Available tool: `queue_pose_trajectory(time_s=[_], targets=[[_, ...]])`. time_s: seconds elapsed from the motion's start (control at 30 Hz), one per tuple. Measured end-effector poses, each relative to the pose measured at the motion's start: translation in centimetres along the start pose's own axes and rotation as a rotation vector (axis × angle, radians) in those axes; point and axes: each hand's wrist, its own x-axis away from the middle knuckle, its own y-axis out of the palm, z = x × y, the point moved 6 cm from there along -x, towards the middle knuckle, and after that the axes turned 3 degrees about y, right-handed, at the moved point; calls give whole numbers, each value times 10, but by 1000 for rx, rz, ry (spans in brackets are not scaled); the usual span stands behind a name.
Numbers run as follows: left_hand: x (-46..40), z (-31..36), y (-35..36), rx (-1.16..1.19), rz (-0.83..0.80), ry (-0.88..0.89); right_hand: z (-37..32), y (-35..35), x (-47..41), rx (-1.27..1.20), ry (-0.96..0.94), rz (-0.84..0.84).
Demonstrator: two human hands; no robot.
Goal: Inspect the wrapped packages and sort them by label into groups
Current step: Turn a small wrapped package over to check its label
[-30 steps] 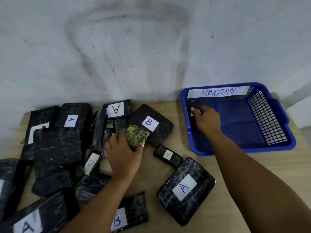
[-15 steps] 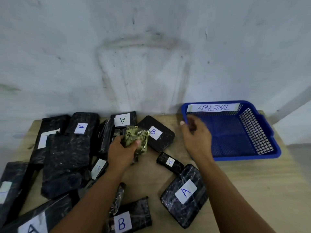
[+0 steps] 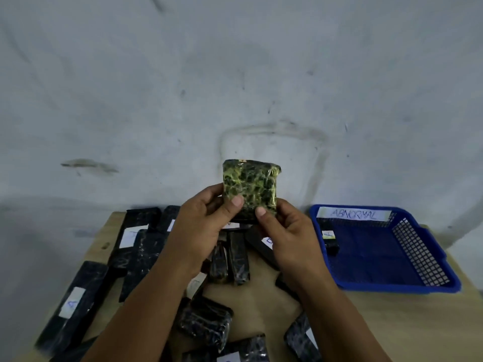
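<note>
A small green-and-black wrapped package (image 3: 249,188) is held up in front of the wall, upright, with no label showing on the side facing me. My left hand (image 3: 202,226) grips its lower left edge, thumb on the front. My right hand (image 3: 286,231) pinches its lower right corner. Below them several black wrapped packages lie on the wooden table (image 3: 261,304); one long package at the left (image 3: 73,304) bears a white A label. A small black package with an A label (image 3: 329,240) lies inside the blue basket (image 3: 433,259) marked ABNORMAL.
The basket stands at the table's right rear. Black packages crowd the left and near middle of the table, some partly hidden by my arms. A stained white wall (image 3: 235,87) rises right behind the table. Bare wood shows at the right front (image 3: 405,322).
My left hand lifted the green-and-black package off the pile and up to eye level. My right hand left the basket, came left and took hold of the package's other side. The view tilted up.
</note>
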Motion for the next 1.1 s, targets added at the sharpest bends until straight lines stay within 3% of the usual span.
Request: queue_pose_trajectory(time_s=[0.17,0.47,0.6,0.7,0.83,0.93,1.03,1.1], targets=[[11,20,-26,-110,5,89,-13,26,10,35,-16,-51],[14,40,-43,-48,54,135,-24,46,20,80,-48,-77],[18,40,-40,-125,-30,160,-38,46,20,23,-109,-39],[20,41,-38,-26,-82,159,-43,46,18,34,-170,-32],[17,50,-45,-87,-5,244,-49,49,22,148,-203,-24],[18,59,-49,-235,28,365,-49,54,25,264,-121,-60],[21,64,-49,-328,5,458,-41,57,26,167,44,-81],[22,64,-48,-339,-28,427,-44,58,25,110,10,-44]])
